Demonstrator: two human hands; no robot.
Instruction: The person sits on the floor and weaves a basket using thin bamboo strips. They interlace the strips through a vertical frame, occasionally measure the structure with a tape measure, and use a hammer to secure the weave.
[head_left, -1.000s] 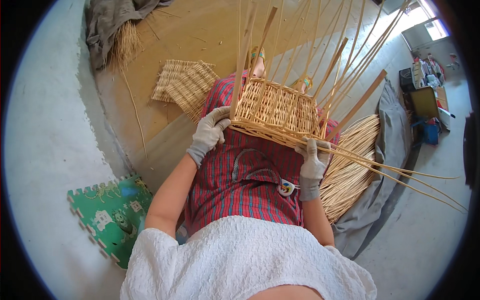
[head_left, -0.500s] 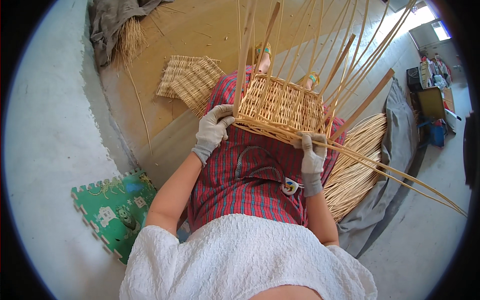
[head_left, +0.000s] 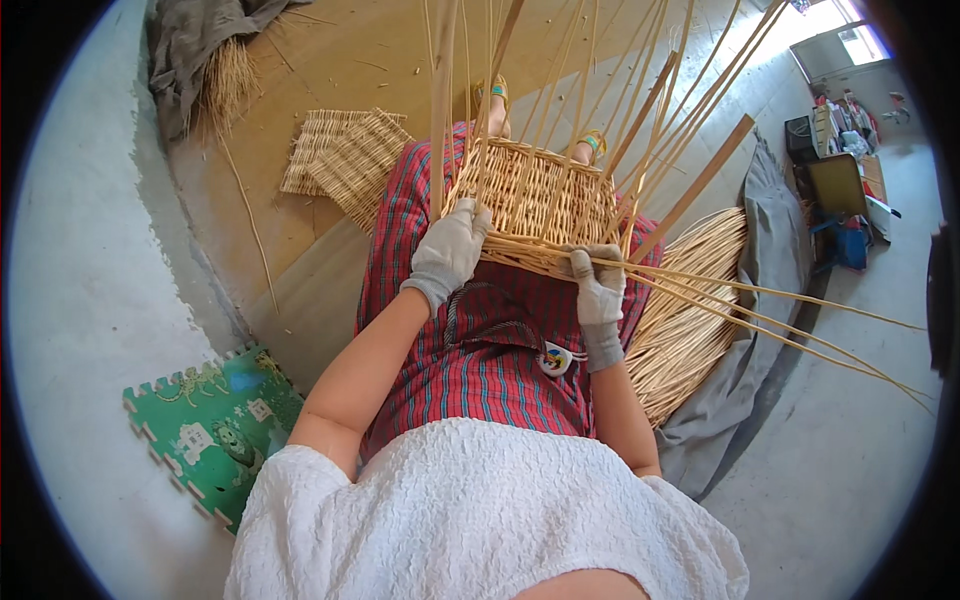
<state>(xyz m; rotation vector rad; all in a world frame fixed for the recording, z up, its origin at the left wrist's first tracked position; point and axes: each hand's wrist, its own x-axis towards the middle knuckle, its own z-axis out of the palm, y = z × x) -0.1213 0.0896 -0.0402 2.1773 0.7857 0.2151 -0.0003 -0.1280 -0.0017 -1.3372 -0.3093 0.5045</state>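
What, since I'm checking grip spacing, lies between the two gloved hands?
In the head view, the woven basket's near edge spans from the left hand to the right hand.

Left gloved hand point(head_left: 452, 245) at near rim of part-woven basket point(head_left: 535, 190); finger closure hard to see. Right gloved hand point(head_left: 600, 290) grips same rim. Loose strands point(head_left: 765, 329) trail rightward from that grip; cane bundle point(head_left: 690, 325) beside it. Woven panels point(head_left: 357, 165) beyond left hand.

The place you sat in looked like a basket-weaving workshop: a thick bundle of canes point(head_left: 690, 350) lay against grey cloth point(head_left: 775, 215) to your right, flat woven panels point(head_left: 355, 165) lay on the floor point(head_left: 310, 260), and a partly woven basket point(head_left: 540, 185), its stakes upstanding, lay before you.
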